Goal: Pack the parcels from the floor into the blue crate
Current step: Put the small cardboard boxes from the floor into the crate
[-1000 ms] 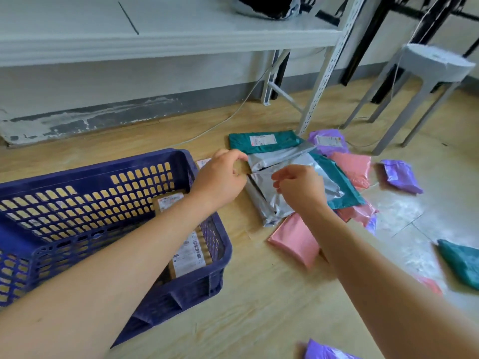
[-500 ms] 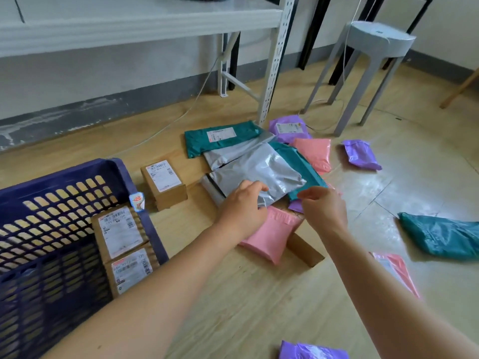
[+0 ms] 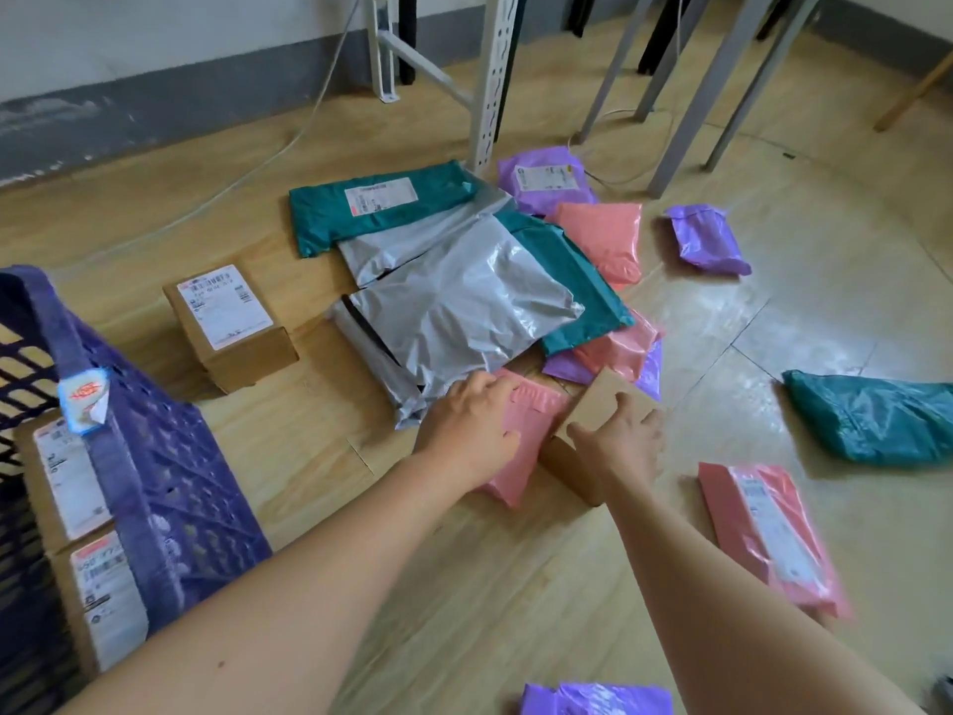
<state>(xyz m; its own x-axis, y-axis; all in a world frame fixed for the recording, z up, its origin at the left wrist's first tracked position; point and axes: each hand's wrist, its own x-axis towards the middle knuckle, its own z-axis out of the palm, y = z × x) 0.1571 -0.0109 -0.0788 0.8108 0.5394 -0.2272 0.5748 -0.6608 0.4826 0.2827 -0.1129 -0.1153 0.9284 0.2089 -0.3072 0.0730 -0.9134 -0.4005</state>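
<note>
left hand point(image 3: 472, 425): fingers curled over the far end of the pink mailer point(image 3: 536, 420), thumb on its face, gripping it.
right hand point(image 3: 621, 441): fingers spread over the top of the plain cardboard box point(image 3: 593, 399), thumb on its near side, holding it.
plain cardboard box: on the floor, touching the pink mailer's right edge.
blue crate point(image 3: 154, 456): on the floor at the left, two labelled boxes point(image 3: 72, 482) inside against its wall.
other parcels: a labelled carton point(image 3: 227, 317) near the crate; grey mailers point(image 3: 454, 312) just beyond the hands, overlapping a teal mailer point(image 3: 381, 203).
</note>
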